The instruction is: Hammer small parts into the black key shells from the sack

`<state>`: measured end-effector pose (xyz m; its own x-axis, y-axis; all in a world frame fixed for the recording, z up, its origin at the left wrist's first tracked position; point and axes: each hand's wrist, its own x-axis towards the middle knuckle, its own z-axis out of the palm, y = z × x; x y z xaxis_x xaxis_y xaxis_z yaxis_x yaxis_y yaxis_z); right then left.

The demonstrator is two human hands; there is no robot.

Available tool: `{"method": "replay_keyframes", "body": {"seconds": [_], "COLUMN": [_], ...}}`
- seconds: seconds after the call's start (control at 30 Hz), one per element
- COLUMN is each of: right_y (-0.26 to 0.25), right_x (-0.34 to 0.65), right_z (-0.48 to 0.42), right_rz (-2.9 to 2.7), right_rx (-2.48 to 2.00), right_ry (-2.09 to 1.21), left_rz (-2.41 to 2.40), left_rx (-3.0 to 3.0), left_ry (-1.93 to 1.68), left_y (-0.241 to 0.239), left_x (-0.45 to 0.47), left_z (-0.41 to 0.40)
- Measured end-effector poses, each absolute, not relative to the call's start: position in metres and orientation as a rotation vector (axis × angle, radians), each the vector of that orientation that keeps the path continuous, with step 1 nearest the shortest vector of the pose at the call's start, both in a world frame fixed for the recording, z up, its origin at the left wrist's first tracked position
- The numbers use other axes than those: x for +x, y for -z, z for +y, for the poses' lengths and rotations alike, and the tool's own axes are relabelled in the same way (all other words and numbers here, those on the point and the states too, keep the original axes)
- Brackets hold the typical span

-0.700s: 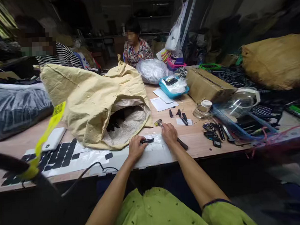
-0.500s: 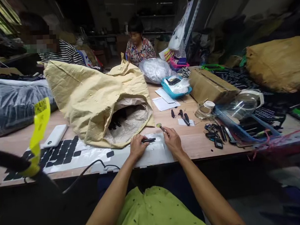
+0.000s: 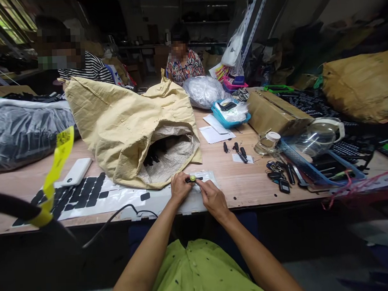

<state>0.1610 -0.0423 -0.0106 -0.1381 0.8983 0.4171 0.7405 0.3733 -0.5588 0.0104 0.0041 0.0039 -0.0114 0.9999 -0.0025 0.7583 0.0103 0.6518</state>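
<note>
Two grips closed: left hand (image 3: pixel 180 186) on the left end of a black piece (image 3: pixel 199 178), long axis left-right over the pale board (image 3: pixel 190 206), right hand (image 3: pixel 214 198) on a tool (image 3: pixel 193 178) overlapping it, contact unclear.

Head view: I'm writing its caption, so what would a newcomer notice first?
The big cream sack, lying on the table, its mouth open. Then the left hand and right hand, close together near the front edge, the right holding a yellow-ended tool. A bright yellow tag shows at left.
</note>
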Motion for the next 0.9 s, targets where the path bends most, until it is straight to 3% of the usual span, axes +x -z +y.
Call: {"method": "replay_keyframes", "body": {"seconds": [0.47,0.9], "right_y": [0.01,0.022], "right_x": [0.177,0.217], "right_z": [-0.038,0.06], "right_rz": [-1.877,-1.815], "right_rx": [-1.499,-2.006], "right_ry": [-0.164,0.08], "left_rz": [1.789,1.801], "left_rx": [1.829,1.946], "left_ry": [-0.718,-0.718], "left_y": [-0.001,0.001], "left_x": [0.01,0.012], "left_z": [0.004,-0.001]}}
